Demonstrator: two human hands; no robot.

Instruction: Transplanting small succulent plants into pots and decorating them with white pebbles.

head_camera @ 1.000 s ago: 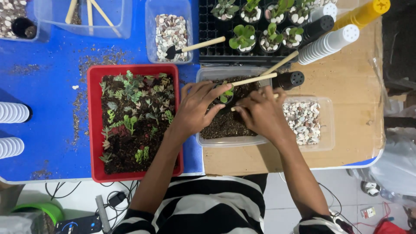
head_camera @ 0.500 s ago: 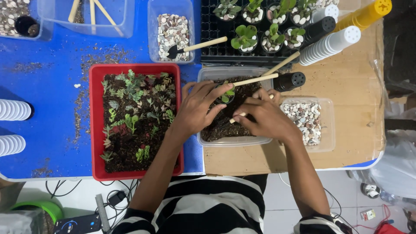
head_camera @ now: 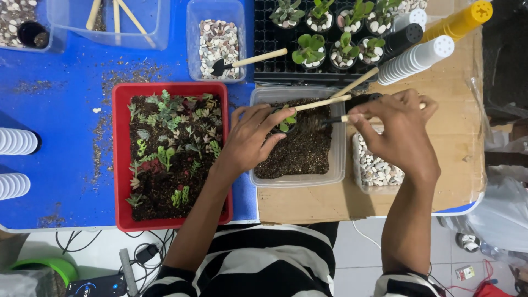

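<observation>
Since the picture half a second earlier, the right hand [head_camera: 399,135] has been lifted out of the soil tub [head_camera: 258,179] and carried to the right, so that it now lies over the pebble tub [head_camera: 358,175], whose far part it hides. It is closed around the wooden handle of a small dark-headed scoop [head_camera: 333,119], the head of which is held just above the soil beside the little pot. The left hand [head_camera: 250,137] has stayed where it was, its fingers wrapped around a small black pot [head_camera: 286,124] that sits in the far left part of the soil tub.

A small green succulent is seen in the pot, its leaves showing between thumb and forefinger; most of the pot's wall is covered by the fingers. How deep the pot is sunk in the soil cannot be made out. A second wooden-handled tool [head_camera: 322,102] lies slanted across the tub's far rim.

To the left, a red tray [head_camera: 116,159] of soil and mixed cuttings is set just beside the tub. Farther off, a black seedling tray [head_camera: 264,38] holds potted succulents topped with pebbles, and is cut off by the upper edge.
</observation>
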